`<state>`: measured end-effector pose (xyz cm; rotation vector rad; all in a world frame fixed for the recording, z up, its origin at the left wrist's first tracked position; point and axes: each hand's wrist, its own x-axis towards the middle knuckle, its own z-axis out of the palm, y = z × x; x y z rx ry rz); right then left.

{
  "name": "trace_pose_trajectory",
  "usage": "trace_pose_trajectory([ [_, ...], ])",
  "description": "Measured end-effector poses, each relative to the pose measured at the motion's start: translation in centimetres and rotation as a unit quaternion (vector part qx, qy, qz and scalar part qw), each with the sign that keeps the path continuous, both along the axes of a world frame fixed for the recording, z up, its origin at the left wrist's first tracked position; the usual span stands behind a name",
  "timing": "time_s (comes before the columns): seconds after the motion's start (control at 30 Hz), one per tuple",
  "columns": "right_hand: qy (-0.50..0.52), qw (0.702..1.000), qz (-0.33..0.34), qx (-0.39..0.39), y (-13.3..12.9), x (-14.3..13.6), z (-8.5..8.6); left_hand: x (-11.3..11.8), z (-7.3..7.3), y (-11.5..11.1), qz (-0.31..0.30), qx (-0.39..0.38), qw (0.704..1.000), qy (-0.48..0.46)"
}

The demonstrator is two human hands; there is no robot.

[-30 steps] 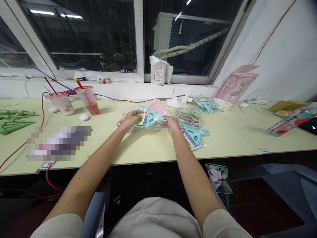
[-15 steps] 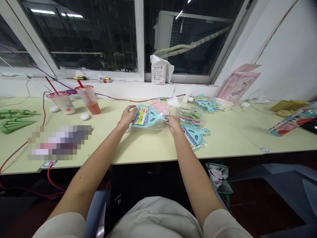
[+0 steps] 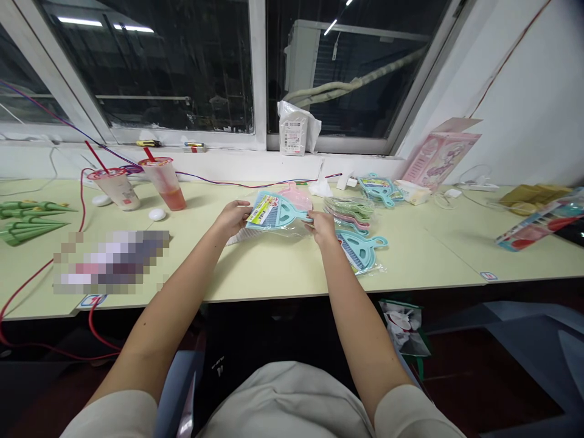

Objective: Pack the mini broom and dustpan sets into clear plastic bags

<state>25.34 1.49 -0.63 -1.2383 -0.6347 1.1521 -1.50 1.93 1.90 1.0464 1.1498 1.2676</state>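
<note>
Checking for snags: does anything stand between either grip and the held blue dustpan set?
Nothing solid visible: the right grip is at the handle end of the blue dustpan set, the left grip at its label end. Clear plastic wrapping shows around it; the pink dustpan lies behind.

Windows [image 3: 168,73]: dark panes set in white frames [image 3: 260,73], spanning most of the back.
Beyond the glass: a pale, boxy unit [image 3: 300,61] and thick, wrapped pipes [image 3: 351,89].
Light: bright white strips [image 3: 79,22] show in the panes.
Wall [image 3: 533,109]: plain white, on the right.
Desk [image 3: 433,255]: long, pale yellow-green, seamed, beneath the windows.
Floor [image 3: 497,377]: probably the dark red area lower right, though it is dim there.
</note>
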Motion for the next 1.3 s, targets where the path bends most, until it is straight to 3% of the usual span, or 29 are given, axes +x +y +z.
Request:
trace_pose_trajectory([
  [0.13, -0.005, 1.000, -0.006, -0.002, 0.0, 0.0, 0.0, 0.3, 0.7, -0.8, -0.003, 0.002, 1.000, 0.028],
  [0.33, -0.008, 1.000, -0.020, -0.002, -0.1, 0.0, 0.1, 0.8, 2.3, -2.3, -0.079, 0.038, 0.994, 0.061],
  [0.47, -0.004, 1.000, -0.021, 0.000, -0.1, 0.0, 0.1, 0.7, 2.6, -2.5, -0.094, 0.063, 0.991, 0.065],
  [0.83, -0.015, 0.999, -0.033, 0.011, 0.0, 0.0, -0.1, 1.1, 1.1, -2.3, -0.106, 0.049, 0.972, 0.202],
  [1.0, -0.012, 0.999, -0.034, 0.017, 0.1, 0.0, -0.2, 1.0, 0.1, -1.6, -0.103, 0.070, 0.969, 0.213],
  [1.2, -0.020, 0.999, -0.032, 0.021, 0.1, -0.1, -0.3, 1.1, -0.4, -1.6, -0.093, 0.132, 0.934, 0.319],
  [1.3, -0.034, 0.999, -0.032, 0.020, 0.0, -0.2, -0.3, 1.2, -0.3, -1.8, -0.088, 0.138, 0.931, 0.325],
])
